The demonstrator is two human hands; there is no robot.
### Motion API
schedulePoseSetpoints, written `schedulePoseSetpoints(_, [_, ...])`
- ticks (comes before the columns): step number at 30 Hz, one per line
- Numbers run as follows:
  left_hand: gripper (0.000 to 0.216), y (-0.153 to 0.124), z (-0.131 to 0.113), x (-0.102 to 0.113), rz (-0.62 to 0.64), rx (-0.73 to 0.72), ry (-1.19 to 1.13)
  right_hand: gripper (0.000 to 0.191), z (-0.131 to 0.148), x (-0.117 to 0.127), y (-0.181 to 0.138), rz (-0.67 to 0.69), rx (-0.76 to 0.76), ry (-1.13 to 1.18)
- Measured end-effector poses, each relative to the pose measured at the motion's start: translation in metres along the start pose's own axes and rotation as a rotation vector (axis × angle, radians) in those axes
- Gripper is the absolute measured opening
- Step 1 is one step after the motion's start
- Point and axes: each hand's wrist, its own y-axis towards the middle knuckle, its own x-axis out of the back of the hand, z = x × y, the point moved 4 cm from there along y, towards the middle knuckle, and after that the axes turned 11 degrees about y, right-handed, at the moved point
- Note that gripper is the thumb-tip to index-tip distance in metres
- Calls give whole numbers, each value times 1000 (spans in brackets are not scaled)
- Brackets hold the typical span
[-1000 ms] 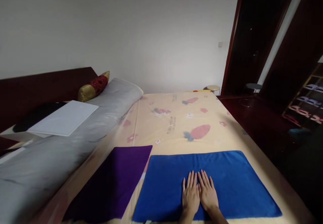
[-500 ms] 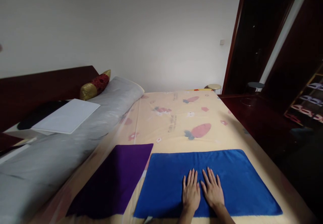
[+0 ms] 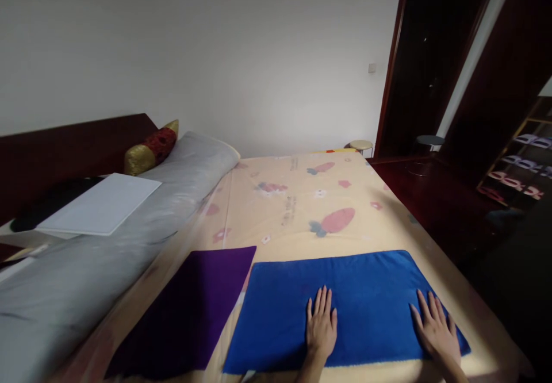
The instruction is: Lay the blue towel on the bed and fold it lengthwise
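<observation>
A blue cloth (image 3: 366,297) lies spread flat on the bed, long side toward me. My left hand (image 3: 321,325) rests palm down near its middle, fingers stretched out. Over at the cloth's right edge, my right hand (image 3: 435,328) lies flat too, its fingers spread and a little past the border. Neither hand grips anything. To the left of the blue cloth is a purple cloth (image 3: 215,297), also laid flat and partly in shadow, with a narrow strip of sheet between the two.
A cream bedsheet (image 3: 276,228) with strawberry prints covers the bed. On the left are a long grey bolster (image 3: 172,199), a white board (image 3: 103,205) and a red-gold cushion (image 3: 155,147). Two stools, one beige (image 3: 361,145) and one dark (image 3: 430,140), and a shoe rack (image 3: 513,164) stand beyond.
My right hand has slid across the blue cloth from the middle to its right edge. My left hand stays near the middle. The view has shifted slightly.
</observation>
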Motion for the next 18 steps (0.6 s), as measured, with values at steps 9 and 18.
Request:
schedulePoseSetpoints(9, [54, -23, 93, 19, 32, 58, 141, 79, 3, -2, 0, 3, 5, -6])
schedulePoseSetpoints(18, [61, -88, 231, 42, 57, 335, 228, 77, -4, -6, -1, -14, 26, -12])
